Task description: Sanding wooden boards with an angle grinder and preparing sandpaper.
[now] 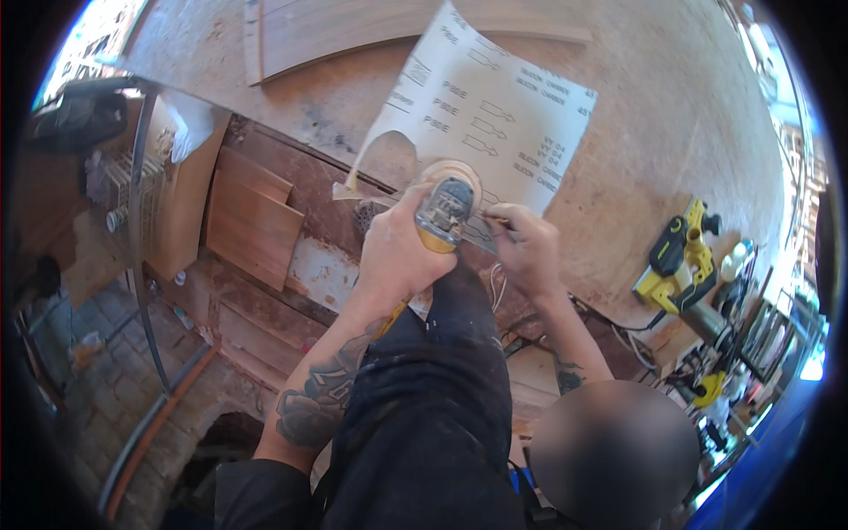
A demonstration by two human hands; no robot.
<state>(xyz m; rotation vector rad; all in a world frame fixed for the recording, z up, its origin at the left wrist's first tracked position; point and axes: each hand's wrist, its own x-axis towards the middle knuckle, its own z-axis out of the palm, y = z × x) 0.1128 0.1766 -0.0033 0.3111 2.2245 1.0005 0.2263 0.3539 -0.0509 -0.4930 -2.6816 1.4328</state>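
My left hand (395,247) is wrapped round a yellow and grey handheld sander (446,205). The sander's round pad (461,171) rests against the lower edge of a large pale sandpaper sheet (530,102), printed side up. A curved cut-out shows in the sheet's lower left corner, just beside the pad. On the other side, my right hand (530,247) pinches a thin, pencil-like stick (496,219). Its tip is close to the pad's rim, and whether it touches is unclear. Both hands are over the near edge of the workbench (654,132).
A yellow and black power planer (678,256) with a cable lies at the bench's right, near small bottles (735,259). Wooden boards (380,31) lie at the back. Brown panels (254,216) lean below the left edge, beside a metal-framed stand (141,177).
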